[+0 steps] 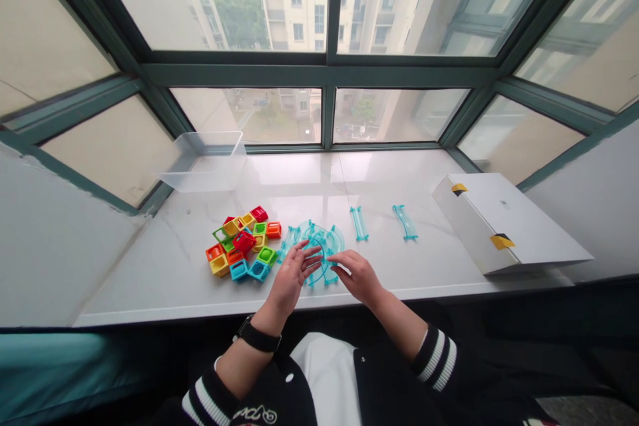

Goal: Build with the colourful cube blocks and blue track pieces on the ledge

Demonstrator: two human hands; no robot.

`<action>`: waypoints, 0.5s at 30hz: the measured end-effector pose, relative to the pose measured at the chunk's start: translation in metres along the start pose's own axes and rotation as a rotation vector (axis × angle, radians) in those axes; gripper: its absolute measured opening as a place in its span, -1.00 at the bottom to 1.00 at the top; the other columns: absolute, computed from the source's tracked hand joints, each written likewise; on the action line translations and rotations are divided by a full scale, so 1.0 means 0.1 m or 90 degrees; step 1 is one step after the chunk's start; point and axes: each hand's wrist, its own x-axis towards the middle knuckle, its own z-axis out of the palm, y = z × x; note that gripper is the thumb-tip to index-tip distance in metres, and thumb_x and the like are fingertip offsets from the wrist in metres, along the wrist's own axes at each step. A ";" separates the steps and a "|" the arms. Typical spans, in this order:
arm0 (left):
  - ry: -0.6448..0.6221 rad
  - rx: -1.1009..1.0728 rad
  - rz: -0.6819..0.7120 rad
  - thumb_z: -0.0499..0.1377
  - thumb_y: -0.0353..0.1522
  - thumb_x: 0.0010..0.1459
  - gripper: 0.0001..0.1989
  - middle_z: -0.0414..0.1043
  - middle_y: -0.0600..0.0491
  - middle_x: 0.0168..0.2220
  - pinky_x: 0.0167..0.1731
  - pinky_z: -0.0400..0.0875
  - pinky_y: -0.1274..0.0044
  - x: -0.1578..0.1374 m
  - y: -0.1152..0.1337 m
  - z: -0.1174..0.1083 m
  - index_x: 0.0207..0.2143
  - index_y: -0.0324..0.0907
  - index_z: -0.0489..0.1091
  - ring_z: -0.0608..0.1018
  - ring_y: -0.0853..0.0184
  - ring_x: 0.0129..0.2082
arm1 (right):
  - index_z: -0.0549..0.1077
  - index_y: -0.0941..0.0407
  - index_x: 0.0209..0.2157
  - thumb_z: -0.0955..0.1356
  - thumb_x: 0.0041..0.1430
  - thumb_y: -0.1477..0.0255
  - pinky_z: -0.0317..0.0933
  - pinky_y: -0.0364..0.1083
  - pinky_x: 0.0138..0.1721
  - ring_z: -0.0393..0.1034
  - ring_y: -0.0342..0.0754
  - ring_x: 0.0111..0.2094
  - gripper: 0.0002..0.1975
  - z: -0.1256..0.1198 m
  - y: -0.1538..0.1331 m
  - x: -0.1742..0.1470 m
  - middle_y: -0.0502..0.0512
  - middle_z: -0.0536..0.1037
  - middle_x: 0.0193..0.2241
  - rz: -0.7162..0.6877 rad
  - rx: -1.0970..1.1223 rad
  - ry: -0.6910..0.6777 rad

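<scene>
A heap of clear turquoise plastic track pieces [304,229], some curved, lies in front of me on the white sill. My left hand [293,273] is over its near side, palm turned up and fingers apart, holding nothing. From the right, my right hand [358,274] pinches the edge of a curved turquoise track piece [323,267] between thumb and fingers. The pinched piece overlaps the heap, so its full outline is hard to make out. Two separate track pieces, a straight one [358,223] and a wavy one [405,222], lie farther right.
Left of the heap is a pile of coloured hollow blocks [243,241]. A clear plastic bin [204,170] stands at the back left. A white box [519,219] with yellow-black tabs sits at the right. Windows surround the marble-look sill [174,279].
</scene>
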 end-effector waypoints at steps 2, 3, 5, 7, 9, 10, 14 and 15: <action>-0.026 0.027 0.001 0.34 -0.14 0.31 -0.51 0.55 -0.29 0.15 0.20 0.44 0.20 0.00 -0.05 0.03 0.17 -0.21 0.46 0.63 0.05 0.09 | 0.59 -0.03 0.07 0.35 0.46 0.39 0.50 0.09 -0.06 0.57 0.08 -0.12 -0.77 -0.03 0.03 0.01 0.15 0.68 -0.16 0.014 -0.008 0.015; -0.040 0.044 0.001 0.34 -0.14 0.30 -0.52 0.53 -0.30 0.17 0.21 0.43 0.20 -0.01 -0.07 0.04 0.15 -0.21 0.49 0.62 0.04 0.11 | 0.59 -0.03 0.06 0.36 0.46 0.39 0.49 0.09 -0.06 0.56 0.08 -0.12 -0.77 -0.05 0.04 0.01 0.15 0.67 -0.17 0.020 -0.011 0.021; -0.069 0.091 0.000 0.36 -0.15 0.29 -0.56 0.50 -0.26 0.22 0.23 0.43 0.21 -0.02 -0.10 0.08 0.12 -0.19 0.55 0.61 0.02 0.13 | 0.60 -0.03 0.04 0.36 0.45 0.40 0.48 0.09 -0.05 0.54 0.09 -0.12 -0.78 -0.08 0.07 0.01 0.16 0.66 -0.18 0.029 -0.018 0.033; -0.098 0.160 0.004 0.36 -0.18 0.28 -0.59 0.48 -0.19 0.25 0.25 0.42 0.22 -0.02 -0.13 0.12 0.12 -0.12 0.58 0.58 0.01 0.17 | 0.61 -0.03 0.01 0.37 0.44 0.41 0.47 0.09 -0.05 0.53 0.09 -0.12 -0.79 -0.12 0.10 0.00 0.15 0.63 -0.19 0.038 -0.024 0.047; -0.116 0.216 0.014 0.37 -0.22 0.26 -0.62 0.44 -0.13 0.28 0.25 0.43 0.22 -0.01 -0.14 0.16 0.12 -0.05 0.59 0.56 0.01 0.19 | 0.63 -0.04 -0.02 0.37 0.43 0.42 0.47 0.08 -0.07 0.51 0.08 -0.15 -0.80 -0.17 0.13 -0.01 0.14 0.60 -0.21 0.049 -0.030 0.060; -0.120 0.229 0.020 0.39 -0.25 0.24 -0.62 0.43 -0.11 0.29 0.24 0.45 0.23 0.00 -0.15 0.18 0.11 -0.03 0.60 0.55 0.00 0.20 | 0.64 -0.04 -0.04 0.37 0.43 0.43 0.46 0.08 -0.08 0.51 0.08 -0.16 -0.80 -0.19 0.15 -0.02 0.13 0.58 -0.23 0.054 -0.032 0.065; -0.135 0.233 0.043 0.44 -0.37 0.13 -0.59 0.42 -0.14 0.19 0.14 0.53 0.26 0.11 -0.22 0.29 0.06 -0.03 0.62 0.54 0.01 0.15 | 0.64 -0.06 -0.06 0.36 0.42 0.43 0.46 0.09 -0.06 0.50 0.08 -0.16 -0.80 -0.29 0.25 -0.07 0.11 0.56 -0.25 0.074 -0.050 0.089; -0.150 0.241 0.052 0.44 -0.38 0.13 -0.57 0.43 -0.15 0.15 0.13 0.53 0.28 0.16 -0.25 0.33 0.07 -0.04 0.62 0.55 0.03 0.12 | 0.64 -0.05 -0.06 0.36 0.42 0.42 0.46 0.10 -0.05 0.50 0.09 -0.15 -0.80 -0.32 0.29 -0.09 0.12 0.56 -0.24 0.082 -0.058 0.100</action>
